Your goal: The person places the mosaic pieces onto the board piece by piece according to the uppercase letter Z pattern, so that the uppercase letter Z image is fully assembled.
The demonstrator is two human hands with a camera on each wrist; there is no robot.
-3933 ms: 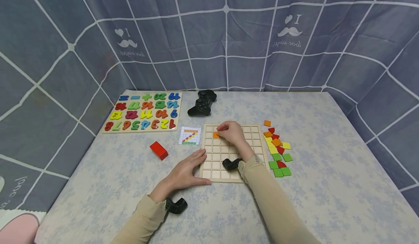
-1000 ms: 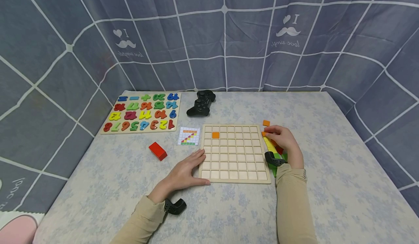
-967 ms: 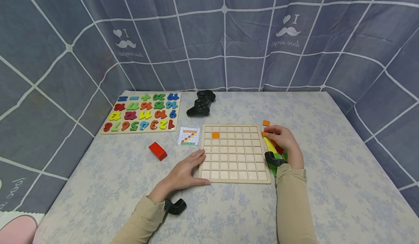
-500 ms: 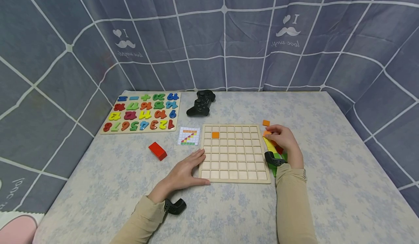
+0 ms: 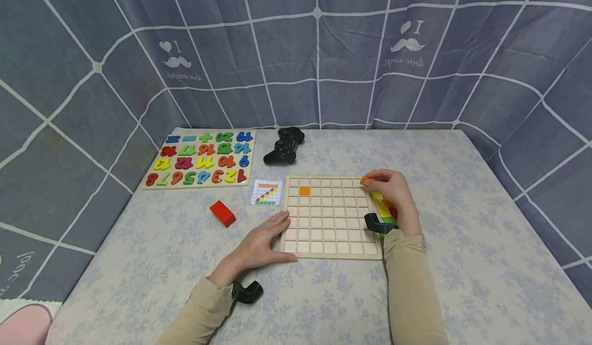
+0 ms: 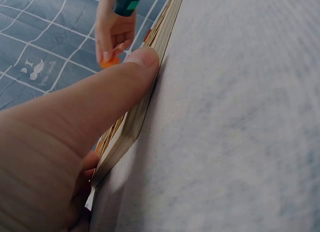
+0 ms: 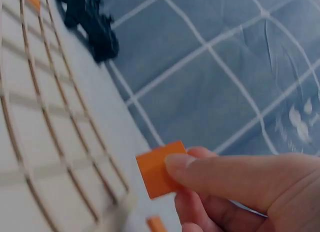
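Between thumb and fingers my right hand [image 5: 392, 186] pinches an orange square tile [image 7: 159, 171], held up near the far right corner of the wooden grid board [image 5: 332, 223]. One orange tile [image 5: 304, 191] lies in a cell of the second row from the back, near the left side. My left hand [image 5: 262, 241] rests at the board's near left corner, its thumb [image 6: 125, 77] along the front edge and its fingers at the left side. Right of the board, partly hidden under my right hand and wrist, lie loose yellow [image 5: 382, 207], green and red pieces.
A printed pattern card [image 5: 266, 193] lies left of the board, with a red block [image 5: 223, 214] nearer the front. Behind stand a black game controller [image 5: 284, 146] and a number puzzle board [image 5: 199, 159]. A grid-patterned curtain [image 5: 296, 52] closes off the back.
An orange tile was set in the board earlier. My right hand went to the loose pieces, took another orange tile and now lifts it leftward and back. The left hand stays put.
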